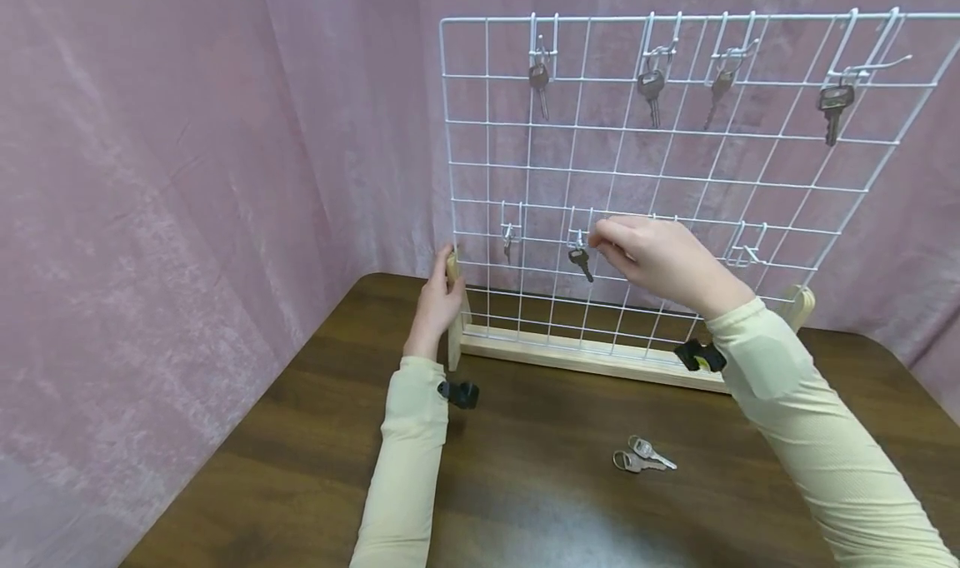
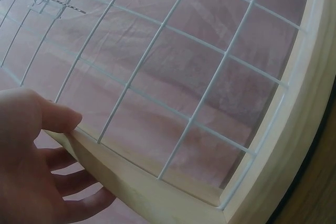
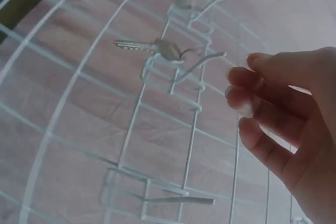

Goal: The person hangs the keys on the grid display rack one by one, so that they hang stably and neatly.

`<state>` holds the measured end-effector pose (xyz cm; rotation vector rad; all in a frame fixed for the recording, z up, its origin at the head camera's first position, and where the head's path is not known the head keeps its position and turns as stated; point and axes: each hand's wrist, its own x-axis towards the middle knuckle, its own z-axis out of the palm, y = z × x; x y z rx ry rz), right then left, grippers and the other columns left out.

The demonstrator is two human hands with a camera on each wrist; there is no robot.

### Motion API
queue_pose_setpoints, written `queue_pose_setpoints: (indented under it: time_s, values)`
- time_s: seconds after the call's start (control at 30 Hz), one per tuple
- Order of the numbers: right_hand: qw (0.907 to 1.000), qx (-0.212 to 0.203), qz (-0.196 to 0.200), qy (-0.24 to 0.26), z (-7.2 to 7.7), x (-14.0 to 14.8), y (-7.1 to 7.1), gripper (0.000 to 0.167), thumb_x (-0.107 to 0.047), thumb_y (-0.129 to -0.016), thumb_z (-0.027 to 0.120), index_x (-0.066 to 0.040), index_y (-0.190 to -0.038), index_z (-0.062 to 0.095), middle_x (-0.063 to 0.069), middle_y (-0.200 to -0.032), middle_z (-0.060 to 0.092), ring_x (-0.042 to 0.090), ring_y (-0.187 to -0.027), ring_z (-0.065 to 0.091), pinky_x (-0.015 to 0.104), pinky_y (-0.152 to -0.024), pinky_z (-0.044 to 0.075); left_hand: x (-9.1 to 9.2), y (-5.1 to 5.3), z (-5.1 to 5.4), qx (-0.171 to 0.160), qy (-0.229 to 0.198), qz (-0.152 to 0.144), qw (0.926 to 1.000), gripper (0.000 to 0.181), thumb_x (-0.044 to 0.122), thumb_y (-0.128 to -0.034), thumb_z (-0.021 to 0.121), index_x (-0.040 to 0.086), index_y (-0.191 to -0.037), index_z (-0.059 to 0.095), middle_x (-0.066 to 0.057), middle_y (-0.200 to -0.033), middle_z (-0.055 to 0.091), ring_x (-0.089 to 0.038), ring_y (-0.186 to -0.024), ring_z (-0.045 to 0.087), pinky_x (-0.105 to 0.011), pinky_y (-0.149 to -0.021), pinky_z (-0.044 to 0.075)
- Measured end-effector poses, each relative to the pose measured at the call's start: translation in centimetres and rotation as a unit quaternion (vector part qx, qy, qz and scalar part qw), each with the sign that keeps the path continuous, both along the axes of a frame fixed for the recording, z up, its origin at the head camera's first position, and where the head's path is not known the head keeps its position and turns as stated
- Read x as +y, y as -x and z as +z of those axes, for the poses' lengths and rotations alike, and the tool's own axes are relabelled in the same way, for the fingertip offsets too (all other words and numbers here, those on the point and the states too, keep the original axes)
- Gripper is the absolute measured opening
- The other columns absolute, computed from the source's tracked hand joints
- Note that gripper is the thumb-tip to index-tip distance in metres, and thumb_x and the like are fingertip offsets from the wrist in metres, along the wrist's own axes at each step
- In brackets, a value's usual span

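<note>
My left hand [image 1: 437, 306] grips the left wooden upright [image 1: 454, 335] of a white wire grid rack [image 1: 570, 168]; in the left wrist view the thumb lies on one side of the wood and the fingers on the other. My right hand [image 3: 294, 114] is in front of the lower row of hooks, fingers loosely bent and holding nothing. Just left of it a key [image 1: 579, 256] hangs from a hook, seen closer in the right wrist view as a silver key [image 3: 168, 50]. Farther left hangs another key [image 1: 507, 245]. A bare hook [image 3: 178, 200] shows below in the right wrist view.
Along the top of the grid hang several more keys [image 1: 651, 85] on hooks. A bare hook [image 1: 745, 256] is at the lower right. Two loose keys [image 1: 637, 461] lie on the brown wooden table [image 1: 525, 485]. Behind the rack hangs a pink curtain [image 1: 187, 176].
</note>
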<state>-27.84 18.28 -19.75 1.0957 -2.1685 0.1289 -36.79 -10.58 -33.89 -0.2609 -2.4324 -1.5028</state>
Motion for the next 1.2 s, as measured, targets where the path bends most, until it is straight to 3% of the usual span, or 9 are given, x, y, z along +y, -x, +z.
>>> queue_pose_setpoints:
  time_s: [0.17,0.33,0.47,0.6,0.7,0.9,1.07,1.2]
  values:
    - [0.9996,-0.002,0.01,0.027,-2.7,0.9,-1.8,0.013,0.004,-0.084,0.065,-0.009,-0.089,0.064,0.003,-0.084,0.072,0.014,-0.073,0.067,0.035,-0.063,0.055,0.1,0.1,0.0,0.002,-0.001,-0.007,1.0,0.059,0.014,-0.1002,0.046,0.029,-0.152,0.023,-0.023,-0.149,0.041,-0.044,-0.124,0.053,-0.054,-0.101,0.046]
    - [0.999,-0.032,-0.002,0.031,-6.2,1.6,-3.1,0.015,0.001,-0.083,0.066,-0.012,-0.09,0.065,-0.003,-0.082,0.069,0.008,-0.072,0.063,0.032,-0.063,0.054,0.0,0.2,-0.1,0.003,0.002,0.002,1.0,0.059,0.014,-0.1002,0.047,0.03,-0.152,0.024,-0.023,-0.147,0.045,-0.044,-0.121,0.055,-0.055,-0.099,0.047]
    - [0.9975,-0.068,-0.015,-0.003,-8.7,1.9,-4.0,0.015,-0.002,-0.083,0.068,-0.016,-0.088,0.064,-0.008,-0.081,0.067,0.003,-0.071,0.06,0.029,-0.062,0.052,0.0,0.1,-0.1,0.006,0.004,0.005,1.0,0.059,0.015,-0.0998,0.048,0.029,-0.152,0.024,-0.024,-0.146,0.046,-0.045,-0.118,0.056,-0.055,-0.097,0.048]
    - [0.9905,-0.128,-0.003,-0.049,-10.7,2.4,-4.6,0.014,-0.008,-0.084,0.07,-0.02,-0.085,0.062,-0.013,-0.079,0.063,-0.003,-0.069,0.055,0.024,-0.061,0.049,0.1,0.2,-0.2,0.006,0.007,0.004,1.0,0.058,0.015,-0.1001,0.047,0.028,-0.152,0.024,-0.023,-0.146,0.046,-0.044,-0.119,0.056,-0.056,-0.097,0.048]
    - [0.9759,-0.203,0.012,-0.079,-12.0,2.9,-4.9,0.011,-0.015,-0.085,0.071,-0.021,-0.087,0.062,-0.014,-0.082,0.062,-0.004,-0.073,0.055,0.021,-0.064,0.05,0.1,0.3,-0.2,0.01,0.007,0.005,0.9999,0.058,0.015,-0.1001,0.047,0.027,-0.152,0.024,-0.023,-0.145,0.047,-0.044,-0.119,0.056,-0.057,-0.097,0.048]
    - [0.9306,-0.346,0.001,-0.119,-14.7,3.8,-4.9,0.023,-0.021,-0.076,0.078,-0.018,-0.094,0.063,-0.008,-0.094,0.061,0.005,-0.081,0.057,0.026,-0.071,0.05,0.1,0.3,-0.5,0.004,0.01,0.006,0.9999,0.057,0.017,-0.1006,0.046,0.031,-0.151,0.025,-0.024,-0.142,0.049,-0.043,-0.112,0.06,-0.055,-0.093,0.049]
    - [0.9052,-0.406,-0.003,-0.125,-16.8,4.2,-4.2,0.034,-0.015,-0.066,0.081,-0.018,-0.093,0.06,-0.007,-0.095,0.053,0.005,-0.079,0.05,0.021,-0.068,0.043,0.1,0.2,-0.4,0.0,0.01,0.005,0.9999,0.058,0.018,-0.1008,0.046,0.03,-0.152,0.023,-0.024,-0.141,0.05,-0.04,-0.104,0.062,-0.052,-0.089,0.051]
    - [0.8939,-0.434,-0.002,-0.113,-17.7,4.5,-3.6,0.034,-0.012,-0.064,0.082,-0.017,-0.087,0.057,-0.007,-0.09,0.049,0.003,-0.076,0.046,0.017,-0.065,0.039,0.1,0.2,-0.2,0.001,0.008,0.006,1.0,0.059,0.017,-0.101,0.046,0.031,-0.153,0.022,-0.025,-0.141,0.05,-0.038,-0.1,0.062,-0.05,-0.087,0.052]
